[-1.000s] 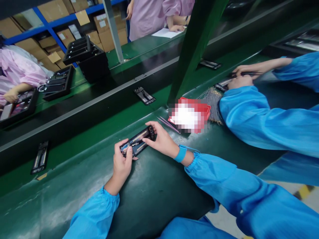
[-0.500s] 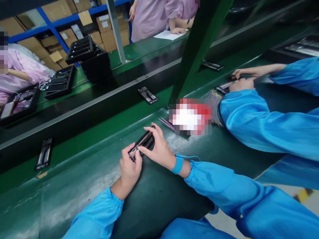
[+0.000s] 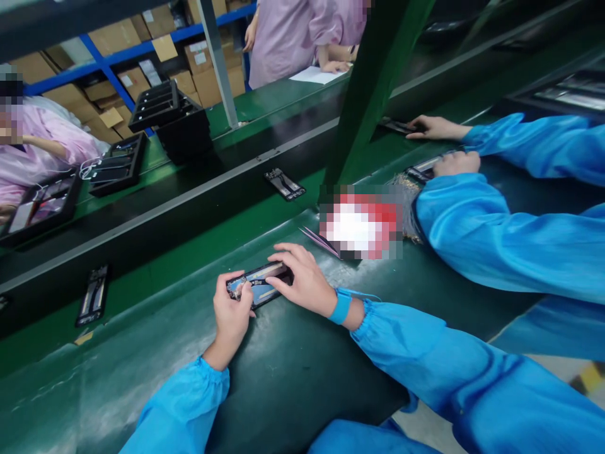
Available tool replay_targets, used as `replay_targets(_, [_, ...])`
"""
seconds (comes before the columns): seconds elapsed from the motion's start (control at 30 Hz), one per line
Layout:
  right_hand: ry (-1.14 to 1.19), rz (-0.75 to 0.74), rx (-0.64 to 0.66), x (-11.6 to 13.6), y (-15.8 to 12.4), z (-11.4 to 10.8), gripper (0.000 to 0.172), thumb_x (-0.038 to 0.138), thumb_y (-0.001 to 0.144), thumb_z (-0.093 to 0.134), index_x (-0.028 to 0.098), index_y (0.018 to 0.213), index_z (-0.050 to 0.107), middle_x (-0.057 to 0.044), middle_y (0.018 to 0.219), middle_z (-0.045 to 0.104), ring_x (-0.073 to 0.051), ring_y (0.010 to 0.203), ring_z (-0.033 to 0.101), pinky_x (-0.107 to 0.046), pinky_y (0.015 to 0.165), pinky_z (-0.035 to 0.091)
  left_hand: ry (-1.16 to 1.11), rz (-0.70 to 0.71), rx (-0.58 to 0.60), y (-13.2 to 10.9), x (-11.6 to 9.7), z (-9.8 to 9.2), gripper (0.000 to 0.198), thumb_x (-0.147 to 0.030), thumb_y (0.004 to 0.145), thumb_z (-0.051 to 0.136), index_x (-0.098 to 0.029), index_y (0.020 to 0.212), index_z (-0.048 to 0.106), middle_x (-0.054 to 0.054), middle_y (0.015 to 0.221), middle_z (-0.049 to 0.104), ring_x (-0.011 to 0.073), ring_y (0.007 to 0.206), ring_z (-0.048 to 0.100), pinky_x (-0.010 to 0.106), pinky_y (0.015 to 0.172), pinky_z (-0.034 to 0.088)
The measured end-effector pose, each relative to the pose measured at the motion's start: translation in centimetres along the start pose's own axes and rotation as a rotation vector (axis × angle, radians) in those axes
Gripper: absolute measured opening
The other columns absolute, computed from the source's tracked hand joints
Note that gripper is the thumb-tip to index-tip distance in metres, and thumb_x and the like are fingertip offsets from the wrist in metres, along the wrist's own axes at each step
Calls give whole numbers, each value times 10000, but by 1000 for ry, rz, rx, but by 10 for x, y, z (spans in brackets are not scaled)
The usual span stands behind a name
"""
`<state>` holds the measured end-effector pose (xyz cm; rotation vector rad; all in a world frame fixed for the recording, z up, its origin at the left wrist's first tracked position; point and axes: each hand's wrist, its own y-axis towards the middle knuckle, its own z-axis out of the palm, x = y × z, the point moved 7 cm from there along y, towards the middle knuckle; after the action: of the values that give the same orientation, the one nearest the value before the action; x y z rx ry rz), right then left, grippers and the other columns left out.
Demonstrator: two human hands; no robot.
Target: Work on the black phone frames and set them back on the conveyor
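Observation:
Between my two hands is a dark phone body (image 3: 259, 285) with its inner side showing, a pale blue-grey bay and a black ribbon along it. My left hand (image 3: 231, 309) is closed on the near-left end, thumb on top of the inner parts. My right hand (image 3: 302, 277) grips the other end, fingers over the far edge and thumb on the near side. A blue band (image 3: 341, 307) with a thin cord circles my right wrist. Tweezers (image 3: 319, 241) lie beyond my right hand, beside a blurred-out red and white item (image 3: 360, 226).
More phone bodies, one at left (image 3: 92, 295) and one in the middle (image 3: 284, 183), lie on the green belt. A green post (image 3: 373, 94) rises ahead. At right, a co-worker's hand (image 3: 456, 164) is near a bundle of thin wires (image 3: 407, 205). Black trays (image 3: 184, 129) stand across the belt.
The phone body has tilted so its inner face shows more, and my left hand has shifted slightly left. The co-worker's far hand has reached to a phone body on the belt.

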<state>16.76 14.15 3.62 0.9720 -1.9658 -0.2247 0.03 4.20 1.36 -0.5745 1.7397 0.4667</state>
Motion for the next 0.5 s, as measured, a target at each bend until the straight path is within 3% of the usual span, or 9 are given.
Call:
replay_targets(0.13, [-136,-128,161,7,0,9,245,249,993,703,164,1222,674,-97,1047,715,-278,948,659,-459,895,516,-60,-89,131,9,6,5,465,-457,784,780,-178,1116,614,-36,799,592,79,458,554,183,302,443])
replay_targets(0.27, [-44,-53,211,2,0,14,218,210,1015,645,172,1225,688,-91,1036,713,-259,948,666,-393,856,543,-274,-156,267,15,10,8,750,-493,828,748,-250,1475,455,-10,919,645,71,480,535,181,344,435])
replay_targets(0.33, [94,70,208,-4,-2,16,136,186,1025,606,194,1143,673,-59,999,716,-229,913,684,-357,829,554,-413,-186,308,18,10,8,756,-540,864,690,-262,1515,423,40,1034,702,109,591,632,213,461,521])
replay_targets(0.4, [241,181,221,-6,-7,21,64,164,1029,564,210,1044,606,-18,919,704,-194,820,691,-313,748,557,-454,-166,306,20,9,8,674,-554,849,703,-226,1411,526,89,1170,721,184,849,728,280,680,609])
replay_targets(0.5, [352,169,328,2,-13,30,156,233,1026,590,235,900,499,10,814,648,-179,716,653,-289,646,542,-314,-58,273,17,6,9,640,-478,780,821,-204,1303,576,98,1244,721,229,1093,712,344,959,576])
